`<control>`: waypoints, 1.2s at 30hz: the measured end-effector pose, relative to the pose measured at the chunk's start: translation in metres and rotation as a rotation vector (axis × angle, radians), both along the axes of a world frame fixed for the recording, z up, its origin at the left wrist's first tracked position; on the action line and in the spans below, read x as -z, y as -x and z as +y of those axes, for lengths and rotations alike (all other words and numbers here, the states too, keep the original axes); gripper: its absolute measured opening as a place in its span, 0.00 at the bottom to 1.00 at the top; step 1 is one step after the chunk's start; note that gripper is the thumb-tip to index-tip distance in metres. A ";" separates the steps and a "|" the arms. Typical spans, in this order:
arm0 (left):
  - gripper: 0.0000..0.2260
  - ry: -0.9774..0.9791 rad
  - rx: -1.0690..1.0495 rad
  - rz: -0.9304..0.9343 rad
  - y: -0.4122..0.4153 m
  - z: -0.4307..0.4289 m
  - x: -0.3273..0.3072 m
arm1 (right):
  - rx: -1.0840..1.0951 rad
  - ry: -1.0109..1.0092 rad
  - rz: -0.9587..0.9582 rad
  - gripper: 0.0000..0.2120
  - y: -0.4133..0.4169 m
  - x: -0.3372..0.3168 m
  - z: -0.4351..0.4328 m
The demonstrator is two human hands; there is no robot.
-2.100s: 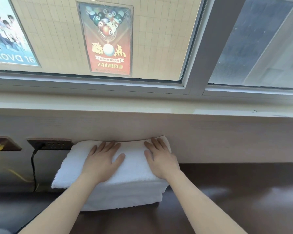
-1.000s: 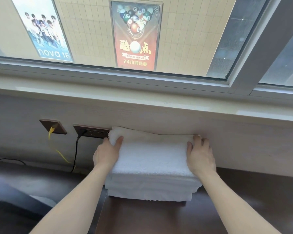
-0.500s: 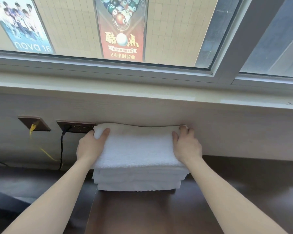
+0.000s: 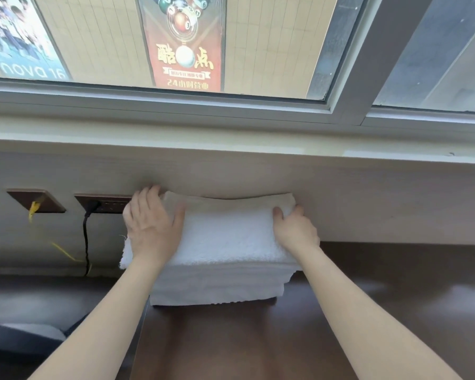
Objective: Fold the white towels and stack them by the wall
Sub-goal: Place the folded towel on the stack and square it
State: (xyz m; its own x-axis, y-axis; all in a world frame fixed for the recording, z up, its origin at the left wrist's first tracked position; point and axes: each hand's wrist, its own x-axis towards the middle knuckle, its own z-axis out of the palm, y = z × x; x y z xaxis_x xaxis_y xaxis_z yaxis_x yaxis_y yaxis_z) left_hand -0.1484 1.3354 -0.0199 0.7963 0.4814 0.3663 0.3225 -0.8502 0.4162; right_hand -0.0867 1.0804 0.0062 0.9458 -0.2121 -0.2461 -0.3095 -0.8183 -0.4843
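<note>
Dark brown wooden tabletop [image 4: 368, 311] carries the stack of folded white terry towels [image 4: 225, 242], long axis left to right, far edge touching the pale wall panel [image 4: 368, 209]. The left grip [image 4: 151, 229] lies flat and spread on its left end; the right grip [image 4: 296, 229] curls round its far right corner.

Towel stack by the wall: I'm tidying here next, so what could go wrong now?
The top towel hangs past the table's left edge under the left hand, so it could sag or slide off. That hand also sits close to the black plug, which a sideways nudge might knock.
</note>
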 end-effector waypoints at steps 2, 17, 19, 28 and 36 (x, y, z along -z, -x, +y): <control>0.30 -0.035 0.086 0.013 -0.003 -0.022 -0.007 | 0.003 0.025 -0.017 0.25 -0.001 -0.002 0.007; 0.32 -0.070 0.746 0.458 -0.052 -0.145 -0.008 | 0.077 -1.116 0.252 0.47 -0.006 0.050 -0.047; 0.32 -0.054 0.749 0.475 -0.052 -0.139 -0.005 | 0.060 -1.229 0.234 0.52 -0.002 0.064 -0.041; 0.33 -0.099 0.665 0.500 -0.047 -0.137 0.005 | 0.075 -1.411 0.456 0.35 0.004 0.082 -0.052; 0.30 -0.170 0.631 0.493 -0.047 -0.149 0.007 | 0.016 -1.179 0.486 0.28 0.017 0.094 -0.066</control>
